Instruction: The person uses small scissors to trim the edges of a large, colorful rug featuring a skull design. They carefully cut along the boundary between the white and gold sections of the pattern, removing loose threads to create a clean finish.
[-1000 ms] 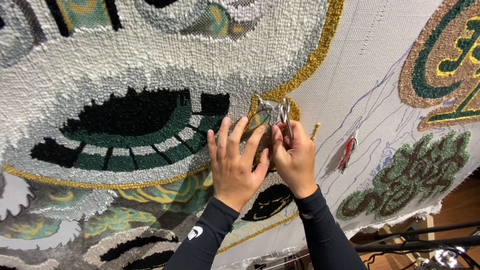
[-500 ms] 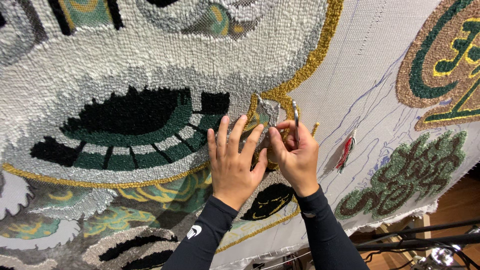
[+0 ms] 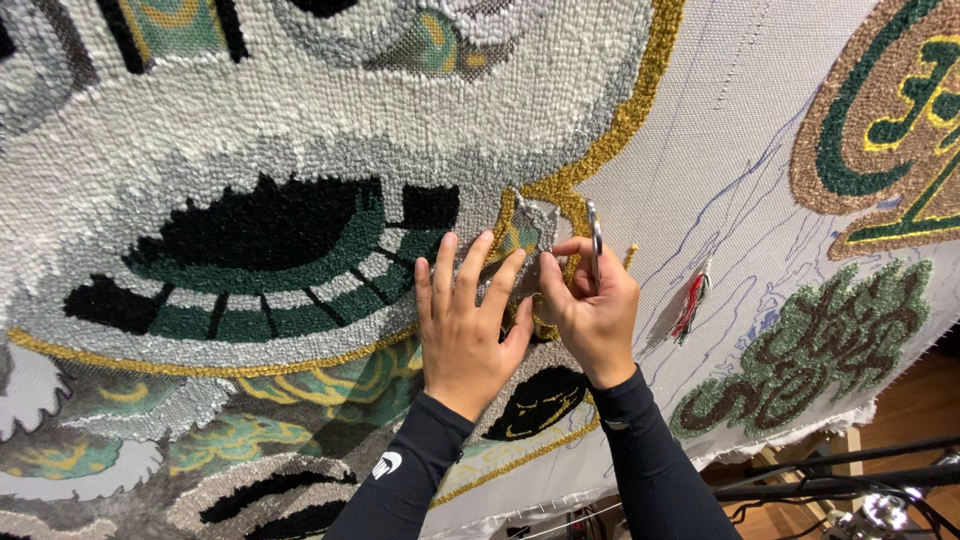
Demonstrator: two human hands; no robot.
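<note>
Two bare hands are working close together on a large tufted rug [image 3: 300, 150] stretched upright on its backing cloth. The left hand [image 3: 462, 325] is lying flat, fingers [image 3: 470, 275] spread and pressing the pile, gripping nothing. The right hand [image 3: 590, 310] is curling its fingers [image 3: 560, 290] around a pair of small metal scissors [image 3: 594, 235], whose blades are pointing upward just above the knuckles; how far the blades are parted is hard to say from this angle.

The blades are sitting right beside the gold yarn border [image 3: 620, 140] and just beside the left fingertips, so a careless snip could be cutting a good loop or nicking a finger. Pressing unevenly could also be letting the pile shift under the blades.

Beyond the right fingers, bare white backing cloth [image 3: 720, 130] with blue drawn lines is showing, with a small red and green yarn tassel [image 3: 690, 300] hanging on it and green tufted shapes [image 3: 830, 330] further out. Below, a wooden floor [image 3: 900, 410] and dark metal stand bars [image 3: 830, 480] are showing.
</note>
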